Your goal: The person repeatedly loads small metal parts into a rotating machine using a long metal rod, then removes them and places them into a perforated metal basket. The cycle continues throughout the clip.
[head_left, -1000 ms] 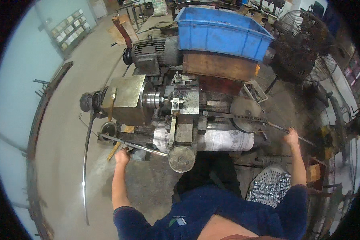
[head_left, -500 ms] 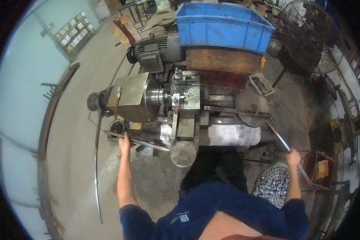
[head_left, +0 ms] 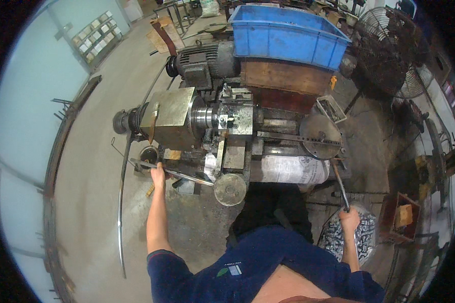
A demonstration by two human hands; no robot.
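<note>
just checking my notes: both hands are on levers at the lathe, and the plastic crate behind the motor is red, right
Not quite: the plastic crate is blue, not red, as the head view shows. The rest stands: the left hand grips a long metal lever at the front of the lathe, and the right hand holds a lever handle on its right side, with the motor in front of the crate.

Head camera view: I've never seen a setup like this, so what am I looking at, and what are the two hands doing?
The picture comes from a fisheye camera worn on a person's head, looking down, so straight edges bend near the rim. The forearms in dark blue sleeves are the person's own. In front stands a small metal-working lathe, with a motor and a blue crate behind it. The left hand closes on a thin metal lever at the machine's front. The right hand holds the end of a long lever handle. Beneath it sits a bin of small shiny metal parts.
</note>
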